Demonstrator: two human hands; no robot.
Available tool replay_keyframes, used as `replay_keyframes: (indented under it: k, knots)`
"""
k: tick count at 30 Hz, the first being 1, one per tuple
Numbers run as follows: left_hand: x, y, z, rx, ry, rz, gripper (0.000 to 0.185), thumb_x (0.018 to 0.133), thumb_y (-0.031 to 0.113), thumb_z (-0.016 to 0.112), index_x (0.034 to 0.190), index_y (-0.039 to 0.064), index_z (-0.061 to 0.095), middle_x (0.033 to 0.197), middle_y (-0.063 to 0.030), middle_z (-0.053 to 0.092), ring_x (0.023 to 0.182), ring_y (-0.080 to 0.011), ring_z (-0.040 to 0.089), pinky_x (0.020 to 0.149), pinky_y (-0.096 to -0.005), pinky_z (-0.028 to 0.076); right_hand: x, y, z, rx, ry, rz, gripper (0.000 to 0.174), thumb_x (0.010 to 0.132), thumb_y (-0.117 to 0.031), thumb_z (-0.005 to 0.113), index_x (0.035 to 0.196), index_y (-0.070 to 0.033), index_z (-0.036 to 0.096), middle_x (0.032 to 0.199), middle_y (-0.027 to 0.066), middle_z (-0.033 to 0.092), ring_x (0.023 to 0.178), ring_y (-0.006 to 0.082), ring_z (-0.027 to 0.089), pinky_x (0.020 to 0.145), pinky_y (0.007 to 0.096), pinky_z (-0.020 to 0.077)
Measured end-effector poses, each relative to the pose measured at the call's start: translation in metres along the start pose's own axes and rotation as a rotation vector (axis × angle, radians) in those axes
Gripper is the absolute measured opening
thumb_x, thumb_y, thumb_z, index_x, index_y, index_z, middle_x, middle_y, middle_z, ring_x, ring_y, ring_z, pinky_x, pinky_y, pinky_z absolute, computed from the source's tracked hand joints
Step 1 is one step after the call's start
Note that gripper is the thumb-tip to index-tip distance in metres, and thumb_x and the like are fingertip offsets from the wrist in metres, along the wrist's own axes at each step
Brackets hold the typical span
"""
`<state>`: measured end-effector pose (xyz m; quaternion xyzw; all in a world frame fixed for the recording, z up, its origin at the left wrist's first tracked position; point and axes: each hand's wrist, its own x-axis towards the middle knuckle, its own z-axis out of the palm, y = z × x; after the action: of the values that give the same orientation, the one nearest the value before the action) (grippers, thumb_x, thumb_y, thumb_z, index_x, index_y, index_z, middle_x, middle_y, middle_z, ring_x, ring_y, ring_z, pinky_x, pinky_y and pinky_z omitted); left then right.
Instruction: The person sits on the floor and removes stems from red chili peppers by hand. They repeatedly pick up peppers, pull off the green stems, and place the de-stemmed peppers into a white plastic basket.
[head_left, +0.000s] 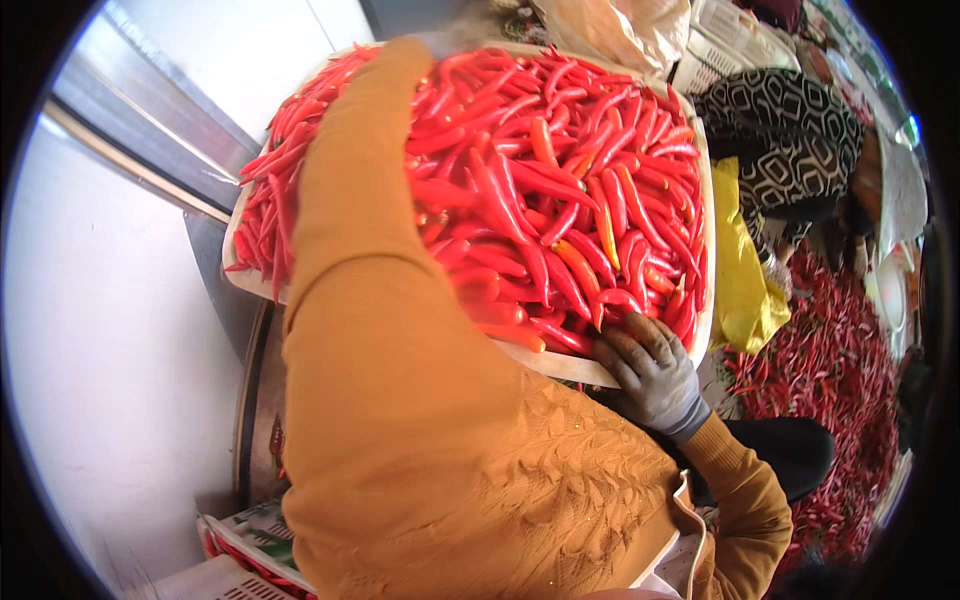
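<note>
A pale plastic crate (709, 247), heaped with red chili peppers (555, 180), stands before me. A few peppers are orange or yellowish. My left arm, in a mustard sweater, reaches across the heap. At its end my left hand (444, 46) is a blurred grey patch by the crate's far edge, and its fingers cannot be made out. My right hand (654, 371), in a stained grey glove, grips the near right corner of the rim. Its fingers curl over the edge onto the peppers, while the palm stays outside.
White and metal panels (112, 300) stand at left. Below them is another slotted crate (232, 581) with red peppers. At right, a person in patterned clothing (787, 142) bends beside a yellow plastic bag (739, 277). Red peppers (832, 390) cover the ground, and white crates (731, 45) stand behind.
</note>
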<state>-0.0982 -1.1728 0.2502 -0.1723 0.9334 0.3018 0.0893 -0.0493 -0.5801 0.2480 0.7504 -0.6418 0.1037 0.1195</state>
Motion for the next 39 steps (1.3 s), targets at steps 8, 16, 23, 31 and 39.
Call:
replay_keyframes:
  k: [8, 16, 23, 31, 39]
  knots:
    - [-0.061, 0.029, 0.0, 0.091, 0.289, 0.028, 0.065, 0.09, 0.055, 0.047, 0.135, 0.009, 0.045, 0.134, -0.0101, 0.05, 0.121, -0.0219, 0.047, 0.105, -0.0341, 0.033, 0.006, -0.006, -0.002, -0.024, 0.004, 0.0, 0.046, 0.063, -0.02, 0.068, 0.107, -0.009, 0.061, 0.116, 0.0084, 0.055, 0.116, 0.0313, 0.048, 0.095, 0.0439, 0.0417]
    - [-0.169, -0.076, -0.042, 0.04, 0.458, -0.295, 0.066, 0.089, 0.057, 0.049, 0.135, 0.01, 0.046, 0.134, -0.0104, 0.05, 0.122, -0.0233, 0.046, 0.104, -0.0353, 0.033, 0.007, -0.007, 0.0, -0.068, 0.012, 0.03, 0.046, 0.064, -0.024, 0.067, 0.108, -0.01, 0.062, 0.115, 0.0061, 0.056, 0.117, 0.0284, 0.048, 0.097, 0.0425, 0.0415]
    - [-0.144, -0.123, -0.043, -0.08, 0.427, -0.222, 0.06, 0.091, 0.049, 0.048, 0.137, 0.01, 0.044, 0.137, -0.0089, 0.048, 0.124, -0.0234, 0.045, 0.104, -0.0339, 0.033, 0.012, -0.013, -0.002, -0.087, -0.011, 0.066, 0.049, 0.06, -0.022, 0.068, 0.108, -0.011, 0.062, 0.112, 0.0053, 0.057, 0.114, 0.0287, 0.049, 0.096, 0.0422, 0.0421]
    - [-0.147, -0.097, -0.042, 0.17, 0.445, -0.345, 0.053, 0.096, 0.042, 0.033, 0.139, 0.01, 0.04, 0.142, -0.0095, 0.042, 0.129, -0.0273, 0.041, 0.108, -0.0339, 0.029, 0.013, -0.016, -0.002, -0.095, -0.022, 0.085, 0.05, 0.061, -0.021, 0.069, 0.108, -0.01, 0.062, 0.111, 0.0057, 0.057, 0.115, 0.029, 0.048, 0.095, 0.0422, 0.042]
    - [-0.146, -0.089, -0.037, -0.254, 0.41, -0.448, 0.056, 0.095, 0.047, 0.029, 0.136, 0.012, 0.045, 0.141, -0.0123, 0.043, 0.128, -0.0261, 0.042, 0.107, -0.0355, 0.027, 0.011, -0.017, 0.0, -0.11, -0.006, 0.098, 0.048, 0.061, -0.02, 0.068, 0.108, -0.011, 0.063, 0.111, 0.0057, 0.057, 0.114, 0.0294, 0.049, 0.095, 0.0433, 0.0422]
